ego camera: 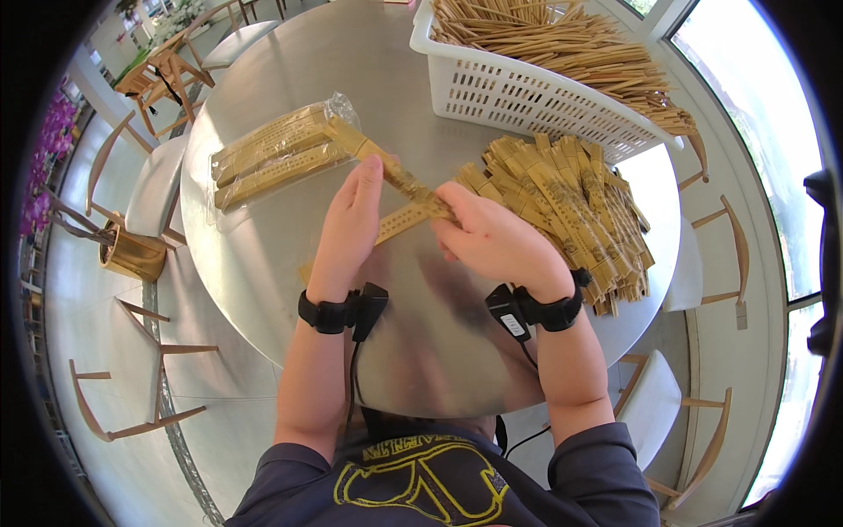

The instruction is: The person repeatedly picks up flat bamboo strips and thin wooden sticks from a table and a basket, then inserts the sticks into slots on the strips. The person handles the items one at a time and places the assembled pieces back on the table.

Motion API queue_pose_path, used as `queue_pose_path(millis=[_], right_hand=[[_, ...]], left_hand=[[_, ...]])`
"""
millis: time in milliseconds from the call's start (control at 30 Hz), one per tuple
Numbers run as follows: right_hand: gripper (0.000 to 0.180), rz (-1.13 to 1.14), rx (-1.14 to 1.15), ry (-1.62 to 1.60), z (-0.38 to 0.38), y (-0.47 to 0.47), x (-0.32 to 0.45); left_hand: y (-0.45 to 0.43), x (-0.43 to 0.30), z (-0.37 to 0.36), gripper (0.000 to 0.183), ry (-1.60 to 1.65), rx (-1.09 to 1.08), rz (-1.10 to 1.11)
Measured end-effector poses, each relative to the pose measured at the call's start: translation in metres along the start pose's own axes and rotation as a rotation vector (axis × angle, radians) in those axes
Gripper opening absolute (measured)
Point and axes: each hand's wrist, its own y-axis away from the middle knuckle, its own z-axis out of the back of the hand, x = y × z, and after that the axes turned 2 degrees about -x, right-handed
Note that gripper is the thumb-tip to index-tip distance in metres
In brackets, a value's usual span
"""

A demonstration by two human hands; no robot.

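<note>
A long gold paper chopstick sleeve (398, 172) slants between my hands. My left hand (355, 211) has its fingers behind the sleeve and its thumb along the near side. My right hand (487, 230) grips the sleeve's lower right end. Beneath and between the hands, another printed sleeve (402, 224) lies on the table, partly hidden by my left wrist. Clear plastic packs of gold sleeves (280, 148) rest at the left, beyond my left hand. To the right of my right hand is a large loose heap of gold sleeves (573, 211).
A white perforated plastic basket (520, 92) full of wooden chopsticks (560, 53) stands at the far right of the round metal table (395, 79). Chairs surround the table. A golden planter (135, 253) is on the floor at the left. Both wrists wear strapped devices with cables.
</note>
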Motion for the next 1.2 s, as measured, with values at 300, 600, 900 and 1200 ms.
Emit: queue_pose_path(millis=[300, 600, 900, 1200], right_hand=[[0.038, -0.156, -0.625, 0.453, 0.105, 0.027, -0.038], [0.03, 0.186, -0.564, 0.321, 0.132, -0.167, -0.006], [0.04, 0.178, -0.511, 0.565, 0.14, -0.274, -0.038], [0.03, 0.204, -0.553, 0.505, 0.137, -0.275, -0.033]], left_hand=[[0.015, 0.059, -0.009, 0.024, -1.196, -0.065, -0.281], [0.016, 0.047, -0.009, 0.02, -1.186, -0.087, -0.316], [0.019, 0.034, -0.01, 0.024, -1.196, -0.06, -0.296], [0.018, 0.028, -0.016, 0.018, -1.111, -0.133, -0.314]])
